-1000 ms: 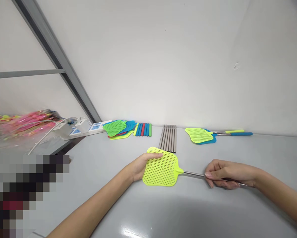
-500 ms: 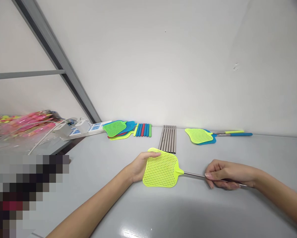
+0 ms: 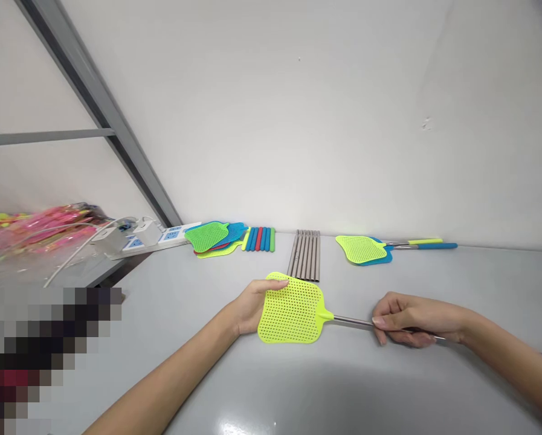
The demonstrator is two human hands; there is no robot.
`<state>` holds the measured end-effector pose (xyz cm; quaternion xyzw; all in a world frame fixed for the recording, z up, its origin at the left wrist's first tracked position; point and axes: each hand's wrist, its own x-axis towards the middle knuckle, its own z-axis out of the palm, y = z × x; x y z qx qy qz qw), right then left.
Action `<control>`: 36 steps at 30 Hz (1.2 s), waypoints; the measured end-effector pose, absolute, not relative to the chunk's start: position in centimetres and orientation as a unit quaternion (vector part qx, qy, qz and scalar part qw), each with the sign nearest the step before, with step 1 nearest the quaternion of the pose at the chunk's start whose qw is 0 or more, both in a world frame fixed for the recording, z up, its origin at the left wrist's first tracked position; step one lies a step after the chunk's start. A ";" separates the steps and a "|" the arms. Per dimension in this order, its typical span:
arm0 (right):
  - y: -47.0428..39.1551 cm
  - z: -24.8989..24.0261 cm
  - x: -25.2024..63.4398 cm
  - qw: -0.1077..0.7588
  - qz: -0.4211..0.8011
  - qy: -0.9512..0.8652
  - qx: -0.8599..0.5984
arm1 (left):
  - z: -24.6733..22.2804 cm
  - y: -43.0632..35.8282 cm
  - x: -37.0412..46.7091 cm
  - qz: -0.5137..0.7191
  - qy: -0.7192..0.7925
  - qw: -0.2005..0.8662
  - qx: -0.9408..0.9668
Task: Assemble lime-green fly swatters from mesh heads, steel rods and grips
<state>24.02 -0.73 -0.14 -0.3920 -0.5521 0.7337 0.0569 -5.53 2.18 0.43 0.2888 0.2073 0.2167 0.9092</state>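
Note:
A yellow-green fly swatter head (image 3: pixel 293 311) lies face up over the grey table, joined to a thin metal rod (image 3: pixel 352 321) that points right. My left hand (image 3: pixel 255 305) grips the head's left edge, thumb on top and the other fingers hidden beneath. The fingers of my right hand (image 3: pixel 402 320) are closed round the rod, whose bare end shows past the palm. Just behind the head lies a row of several metal rods (image 3: pixel 306 255). Several coloured handle sleeves (image 3: pixel 258 239) lie side by side farther left, beside a pile of green, blue, red and yellow swatter heads (image 3: pixel 207 237).
Two swatters with handles, a yellow one (image 3: pixel 361 249) over a blue one (image 3: pixel 437 246), lie at the back right by the wall. A power strip (image 3: pixel 173 235) with white plugs and cables is at the back left, near pink bagged goods (image 3: pixel 57 226).
The view has shifted slightly, so most things sit a little farther left. Both hands keep the same hold on the swatter.

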 end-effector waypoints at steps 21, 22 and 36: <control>-0.7 -0.1 24.0 0.053 0.737 -0.549 -0.391 | 0.7 1.9 -5.4 0.219 0.232 0.896 0.310; -0.7 -0.1 24.0 0.053 0.737 -0.549 -0.391 | 0.7 1.9 -5.4 0.219 0.235 0.895 0.310; -0.7 -0.3 24.2 0.058 0.740 -0.549 -0.385 | 0.4 1.8 -5.0 0.230 0.268 0.891 0.284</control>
